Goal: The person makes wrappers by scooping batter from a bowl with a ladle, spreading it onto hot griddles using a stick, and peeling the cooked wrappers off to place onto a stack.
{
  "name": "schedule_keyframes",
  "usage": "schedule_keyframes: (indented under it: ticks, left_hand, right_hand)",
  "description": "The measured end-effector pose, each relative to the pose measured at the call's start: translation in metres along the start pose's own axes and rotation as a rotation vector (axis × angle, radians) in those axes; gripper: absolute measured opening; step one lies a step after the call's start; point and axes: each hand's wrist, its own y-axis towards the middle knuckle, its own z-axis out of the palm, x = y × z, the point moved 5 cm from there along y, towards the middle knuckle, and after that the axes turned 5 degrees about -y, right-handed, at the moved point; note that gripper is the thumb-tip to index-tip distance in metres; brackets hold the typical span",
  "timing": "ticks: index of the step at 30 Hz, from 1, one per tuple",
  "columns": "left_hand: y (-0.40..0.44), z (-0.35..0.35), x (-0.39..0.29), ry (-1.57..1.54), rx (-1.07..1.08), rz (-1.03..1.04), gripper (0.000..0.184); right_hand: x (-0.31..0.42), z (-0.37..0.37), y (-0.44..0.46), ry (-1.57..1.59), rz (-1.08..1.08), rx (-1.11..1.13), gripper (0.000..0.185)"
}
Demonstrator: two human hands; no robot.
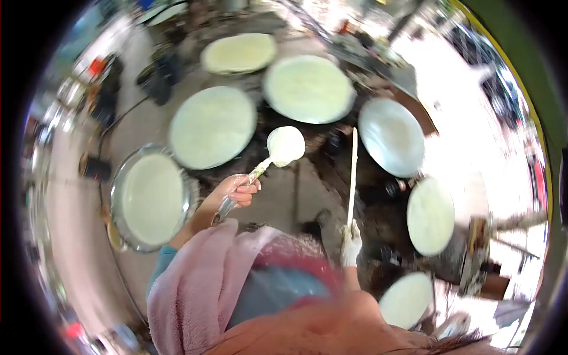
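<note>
My left hand (238, 190), wet and smeared with something pale, is closed on the handle of a ladle (286, 146). The ladle's round bowl is full of creamy white batter. To the left of that hand stands a wide metal basin (190, 204) holding pale batter (152, 198). In a white glove, my right hand (351, 244) grips the lower end of a long thin wooden stick (354, 174), which points away from me. Beyond the stick's tip, to the right, lies a bare grey round pan (391, 137).
Round pans covered with pale layers curve around me: a left one (213, 127), a middle one (309, 89), a far one (239, 53), a right one (431, 216) and a near right one (406, 300). A pink towel (195, 284) hangs over my front.
</note>
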Motion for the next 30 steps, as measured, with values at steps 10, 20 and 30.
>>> schedule_keyframes:
  ticks: [10, 20, 30]
  left_hand:
    - [0.396, 0.200, 0.034, 0.475, 0.167, -0.163, 0.032]
    - [0.636, 0.164, 0.080, 1.002, -0.256, 0.163, 0.024]
    - [0.578, 0.148, -0.059, 1.559, -0.219, 0.900, 0.027]
  right_hand:
    - [0.036, -0.182, 0.142, 0.076, 0.005, -0.356, 0.046]
    - [0.095, -0.139, 0.278, -1.082, 0.214, -0.413, 0.051]
    - [0.116, -0.045, 0.333, -0.146, 0.270, -0.346, 0.027]
